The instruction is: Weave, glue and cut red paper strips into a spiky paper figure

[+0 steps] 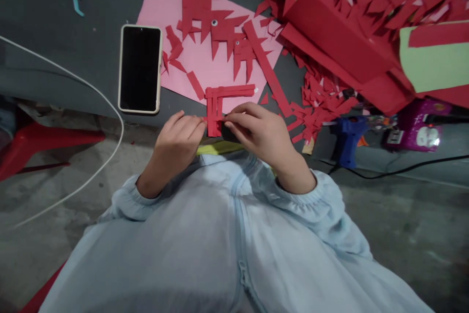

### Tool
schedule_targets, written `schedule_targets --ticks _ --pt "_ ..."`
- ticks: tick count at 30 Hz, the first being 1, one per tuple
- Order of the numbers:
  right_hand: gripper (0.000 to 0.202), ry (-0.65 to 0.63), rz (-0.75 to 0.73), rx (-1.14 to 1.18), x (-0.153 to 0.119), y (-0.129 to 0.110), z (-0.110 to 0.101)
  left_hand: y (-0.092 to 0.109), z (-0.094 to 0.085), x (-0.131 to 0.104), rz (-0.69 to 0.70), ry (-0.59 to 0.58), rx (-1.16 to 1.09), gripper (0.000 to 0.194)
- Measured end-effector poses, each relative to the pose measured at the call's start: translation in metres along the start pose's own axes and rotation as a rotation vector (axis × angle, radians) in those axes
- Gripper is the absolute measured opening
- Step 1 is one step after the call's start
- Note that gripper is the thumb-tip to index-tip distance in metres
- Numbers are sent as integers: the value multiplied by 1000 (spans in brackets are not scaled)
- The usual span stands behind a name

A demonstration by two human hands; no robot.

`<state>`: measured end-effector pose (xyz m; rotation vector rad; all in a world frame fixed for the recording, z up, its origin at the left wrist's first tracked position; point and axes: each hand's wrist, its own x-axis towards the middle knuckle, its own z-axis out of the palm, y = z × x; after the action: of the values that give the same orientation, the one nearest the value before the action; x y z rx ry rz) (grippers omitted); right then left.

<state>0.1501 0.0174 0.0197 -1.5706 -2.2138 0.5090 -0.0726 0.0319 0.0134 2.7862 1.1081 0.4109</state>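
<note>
Between my hands, near the table's front edge, lies a woven piece of red paper strips [214,113], with a long strip running right from its top. My left hand [179,139] has its fingers curled together at the piece's left edge, on a red strip end. My right hand [260,130] pinches at the right edge, thumb and forefinger pressed together on the same woven piece. Just beyond lies a pink sheet [190,71] bearing folded red paper fish [198,8] with googly eyes, in several sizes. A long red strip [269,71] crosses the sheet's right side.
A phone [139,69] lies left of the pink sheet. Red paper scraps [322,95] and a large red folded paper piece [340,34] fill the right. A blue glue gun [346,142] sits at the right edge beside a purple package [417,125]. A white cable [91,86] crosses the left.
</note>
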Motion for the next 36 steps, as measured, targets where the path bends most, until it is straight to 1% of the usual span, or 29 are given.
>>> schedule_targets --ticks 2,5,9,14,16,19,22,27,31,36 --pt "27 49 19 -68 -1 5 3 -1 1 -1 -3 -16 -5 33" --pt "24 65 20 -133 -3 10 7 -2 3 -4 -14 -10 -15 36" --pt "24 90 33 -171 -3 11 10 -2 5 -4 -31 23 -13 38" --pt "24 126 55 -186 -2 11 11 -1 6 -1 -30 30 3 40" --pt "24 130 33 -183 -3 9 11 -1 6 1 -14 41 48 39" --pt "23 132 -50 -177 -5 6 11 1 6 3 -1 59 101 36" --pt "24 144 -121 -159 -7 4 12 3 6 5 -11 49 116 35" --pt "29 165 -152 -148 -9 5 12 5 7 8 -59 23 76 38" --pt "35 145 -184 -157 -8 3 13 7 7 9 -53 13 114 37" --pt "31 50 -151 -155 -6 2 13 8 5 11 -38 8 150 36"
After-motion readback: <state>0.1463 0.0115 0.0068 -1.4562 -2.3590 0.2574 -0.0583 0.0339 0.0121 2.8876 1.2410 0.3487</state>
